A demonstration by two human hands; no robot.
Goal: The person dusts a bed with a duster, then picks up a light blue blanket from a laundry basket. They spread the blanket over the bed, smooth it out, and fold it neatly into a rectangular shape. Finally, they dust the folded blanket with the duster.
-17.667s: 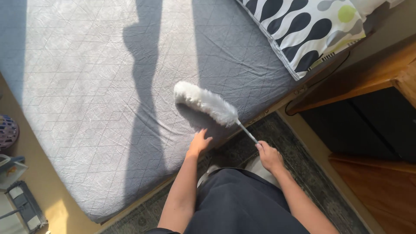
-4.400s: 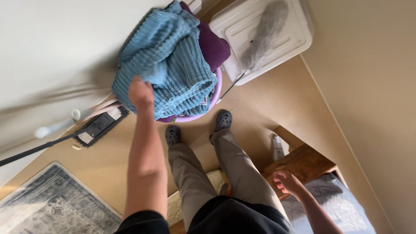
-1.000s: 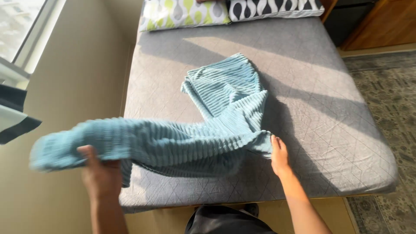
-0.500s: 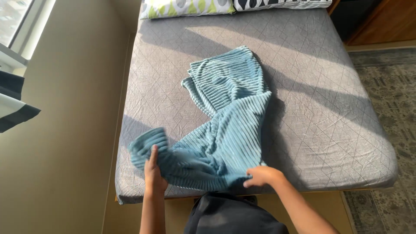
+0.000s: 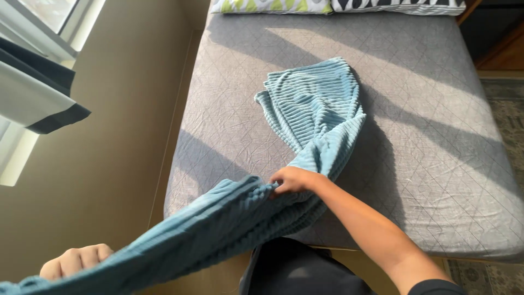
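Observation:
A light blue ribbed blanket (image 5: 316, 109) lies bunched on the grey quilted mattress (image 5: 436, 136) and trails off its near edge toward me. My right hand (image 5: 289, 180) pinches the blanket's edge over the front of the mattress. My left hand (image 5: 76, 261) is a fist at the lower left, gripping the far end of the same blanket, which is stretched taut between both hands off the bed's left side.
Patterned pillows (image 5: 338, 5) lie at the head of the bed. A window with a dark-edged curtain (image 5: 43, 93) is at the left, above a beige floor strip. A patterned rug (image 5: 502, 104) and dark wooden furniture sit at the right.
My left hand has pulled the blanket end out and down to the left, stretching it. My right hand has shifted left along the blanket's edge.

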